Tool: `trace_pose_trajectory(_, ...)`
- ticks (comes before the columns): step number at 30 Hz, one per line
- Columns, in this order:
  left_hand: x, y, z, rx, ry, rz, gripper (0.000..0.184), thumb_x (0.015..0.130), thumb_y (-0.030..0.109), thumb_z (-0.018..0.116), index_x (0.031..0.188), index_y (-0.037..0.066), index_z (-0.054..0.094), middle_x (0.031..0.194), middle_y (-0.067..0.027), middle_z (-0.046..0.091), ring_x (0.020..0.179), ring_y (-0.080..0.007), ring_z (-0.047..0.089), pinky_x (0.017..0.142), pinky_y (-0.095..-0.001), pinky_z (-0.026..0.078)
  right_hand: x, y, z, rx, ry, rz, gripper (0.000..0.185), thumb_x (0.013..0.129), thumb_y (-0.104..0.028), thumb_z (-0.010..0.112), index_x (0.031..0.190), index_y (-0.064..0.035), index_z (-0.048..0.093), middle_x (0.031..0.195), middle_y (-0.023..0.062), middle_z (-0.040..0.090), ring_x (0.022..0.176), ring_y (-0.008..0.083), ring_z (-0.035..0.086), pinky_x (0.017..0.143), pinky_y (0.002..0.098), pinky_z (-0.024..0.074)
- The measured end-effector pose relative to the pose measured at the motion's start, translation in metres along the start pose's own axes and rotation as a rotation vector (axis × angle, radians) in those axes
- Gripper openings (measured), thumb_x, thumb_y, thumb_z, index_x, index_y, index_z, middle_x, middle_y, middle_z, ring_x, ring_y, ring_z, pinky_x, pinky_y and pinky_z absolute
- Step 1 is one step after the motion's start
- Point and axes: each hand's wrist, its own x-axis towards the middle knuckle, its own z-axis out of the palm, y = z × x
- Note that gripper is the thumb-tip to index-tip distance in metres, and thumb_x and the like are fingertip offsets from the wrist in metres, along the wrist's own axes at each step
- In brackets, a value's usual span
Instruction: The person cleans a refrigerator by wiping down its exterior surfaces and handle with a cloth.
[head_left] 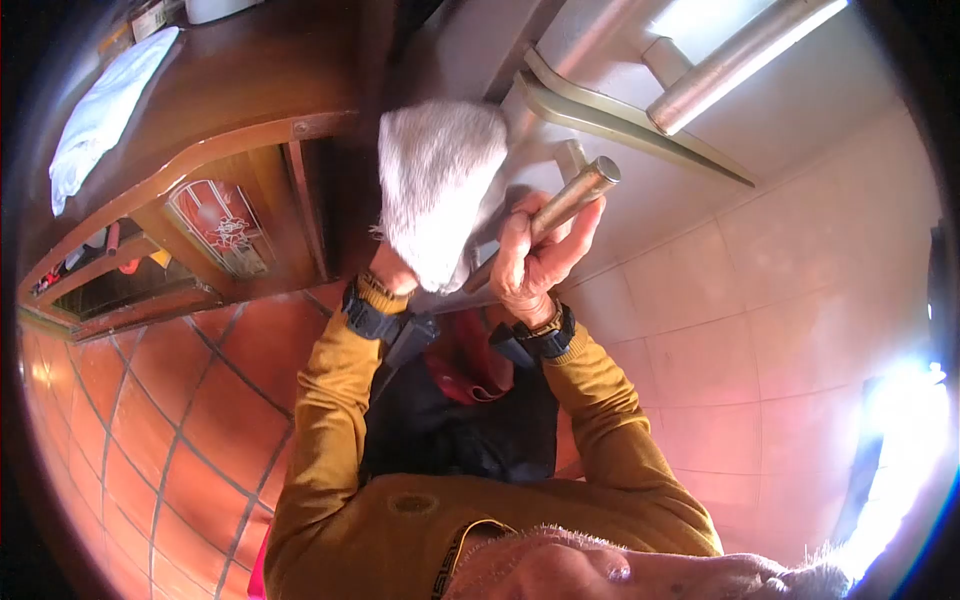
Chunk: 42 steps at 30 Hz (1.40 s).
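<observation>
A whitish cloth [440,180] hangs over my left hand [392,272] and hides most of its fingers; the hand is closed on it from below. The cloth is bunched and slightly blurred, close beside a metal bar handle [580,198]. My right hand [540,255] wraps its fingers round that handle, just below its rounded end. The handle stands out from a light grey door [620,90], and its lower part runs behind the cloth and hand.
A second metal bar handle [740,65] is at the upper right. To the left is a wooden cabinet [250,120] with a white cloth [110,120] on top. Terracotta tiles [200,420] cover the floor; a pale tiled wall [760,330] stands at right.
</observation>
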Motion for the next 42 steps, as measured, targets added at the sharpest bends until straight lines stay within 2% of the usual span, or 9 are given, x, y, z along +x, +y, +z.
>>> trace_pose_trajectory(5,-0.037,0.04,-0.009,0.294,-0.034,-0.064,0.034,0.071,0.019,0.064,0.102,0.005,0.059,0.104,-0.016,0.057,0.097,-0.0375,0.053,0.084,-0.0487,0.041,0.0,0.003,-0.001,0.013,0.025,-0.002,0.09,0.086,0.01,0.048,0.152,-0.0206,-0.004,0.098,0.0116,0.058,0.064,0.0102,0.049,0.055,0.023,0.0432)
trace_pose_trajectory(13,0.01,0.002,0.008,-0.003,0.103,0.054,0.03,0.07,0.019,0.063,0.097,0.005,0.059,0.099,-0.015,0.057,0.093,-0.0373,0.053,0.08,-0.0484,0.041,0.003,0.0,0.004,-0.04,0.036,-0.003,0.087,0.086,0.007,0.047,0.152,-0.0187,-0.003,0.099,0.0115,0.058,0.068,0.0096,0.048,0.055,0.0222,0.0414)
trace_pose_trajectory(18,-0.02,0.024,-0.003,0.298,0.188,0.151,0.028,0.07,0.019,0.062,0.094,0.005,0.059,0.096,-0.0144,0.057,0.09,-0.0372,0.053,0.077,-0.0483,0.041,0.002,0.001,0.002,0.059,0.035,0.035,0.087,0.087,0.006,0.046,0.153,-0.0198,-0.004,0.097,0.0109,0.057,0.065,0.0096,0.047,0.055,0.0222,0.0415)
trace_pose_trajectory(21,-0.038,0.034,0.003,0.455,0.0,-0.142,0.02,0.067,0.018,0.061,0.08,0.005,0.054,0.076,-0.0128,0.052,0.076,-0.0352,0.052,0.066,-0.0471,0.038,0.002,0.001,0.002,0.092,0.032,0.064,0.087,0.087,0.006,0.045,0.152,-0.0198,-0.006,0.093,0.0103,0.057,0.063,0.0096,0.046,0.054,0.023,0.042)
trace_pose_trajectory(24,-0.078,0.024,0.017,0.526,-0.056,-0.319,0.02,0.065,0.016,0.061,0.08,0.004,0.055,0.076,-0.014,0.053,0.076,-0.0361,0.052,0.066,-0.0478,0.038,0.005,-0.003,0.004,0.042,0.062,0.062,0.086,0.087,0.005,0.046,0.152,-0.0185,-0.005,0.091,0.0108,0.057,0.059,0.0105,0.046,0.054,0.0245,0.0435)
trace_pose_trajectory(27,-0.133,-0.001,0.039,0.51,0.082,-0.19,0.02,0.071,0.019,0.061,0.085,0.005,0.056,0.08,-0.0133,0.055,0.078,-0.0351,0.054,0.069,-0.0464,0.04,0.006,-0.008,0.006,0.041,0.083,0.134,0.085,0.088,0.004,0.046,0.153,-0.0186,-0.003,0.089,0.0107,0.058,0.059,0.0112,0.047,0.054,0.0254,0.0439)
trace_pose_trajectory(28,-0.161,-0.012,0.058,0.627,0.055,-0.271,0.032,0.082,0.023,0.042,0.099,-0.002,0.053,0.095,-0.0173,0.056,0.089,-0.0327,0.055,0.082,-0.0423,0.038,0.007,-0.013,0.008,0.093,0.1,0.158,0.083,0.088,0.002,0.046,0.153,-0.0189,-0.001,0.086,0.0097,0.057,0.059,0.0113,0.047,0.055,0.0258,0.0435)
trace_pose_trajectory(35,-0.267,-0.01,0.091,0.488,0.123,-0.527,0.032,0.082,0.023,0.043,0.099,-0.002,0.054,0.095,-0.0171,0.056,0.089,-0.0325,0.056,0.082,-0.0423,0.039,0.012,-0.015,0.01,-0.012,0.061,0.076,0.081,0.089,-0.005,0.046,0.153,-0.0198,0.0,0.078,0.0074,0.055,0.057,0.0122,0.046,0.058,0.0291,0.0422)
trace_pose_trajectory(42,-0.285,-0.011,0.096,0.299,0.312,-0.73,0.032,0.082,0.023,0.044,0.099,-0.002,0.054,0.096,-0.0169,0.056,0.089,-0.0322,0.056,0.082,-0.0423,0.039,0.012,-0.019,0.012,-0.006,0.064,0.076,0.082,0.088,-0.003,0.045,0.154,-0.0209,0.0,0.07,0.0059,0.053,0.057,0.0123,0.043,0.059,0.0293,0.0397)
